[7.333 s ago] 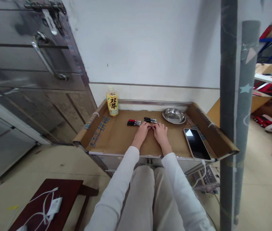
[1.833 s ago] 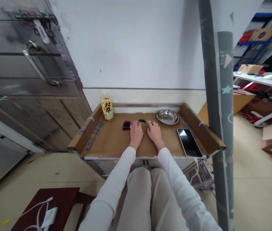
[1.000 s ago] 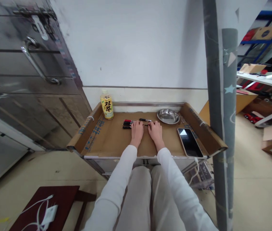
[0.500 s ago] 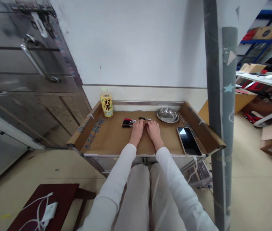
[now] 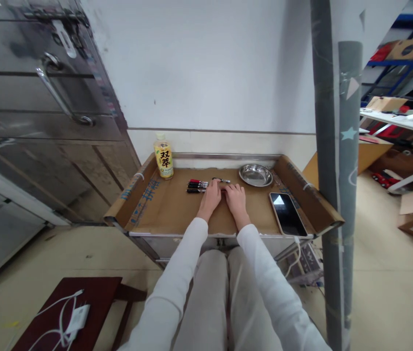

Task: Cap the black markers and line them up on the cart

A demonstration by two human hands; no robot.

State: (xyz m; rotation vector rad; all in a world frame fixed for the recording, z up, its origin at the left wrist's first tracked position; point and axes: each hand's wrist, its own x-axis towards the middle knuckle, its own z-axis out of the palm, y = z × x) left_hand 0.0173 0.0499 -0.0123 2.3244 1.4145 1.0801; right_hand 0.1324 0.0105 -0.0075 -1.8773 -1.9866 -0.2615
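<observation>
Both my hands lie on the brown cardboard lining of a metal cart (image 5: 144, 204). My left hand (image 5: 211, 196) rests flat, and its fingertips reach the near end of a single black pen (image 5: 224, 181). Just left of that hand lie three markers (image 5: 196, 185) side by side, with red and black caps. My right hand (image 5: 235, 200) lies flat next to the left one, fingers apart and holding nothing. I cannot tell whether the left fingers pinch the pen or only touch it.
A steel bowl (image 5: 255, 174) stands at the back right and a phone (image 5: 287, 213) lies at the right. A yellow drink bottle (image 5: 164, 157) stands at the back left. A grey post (image 5: 332, 161) rises on the right, a steel cabinet (image 5: 46, 112) on the left.
My left hand has slid forward and right until its fingertips meet the single black pen. Since the oldest frame, the left group grew from two markers to three and the right pair shrank to one.
</observation>
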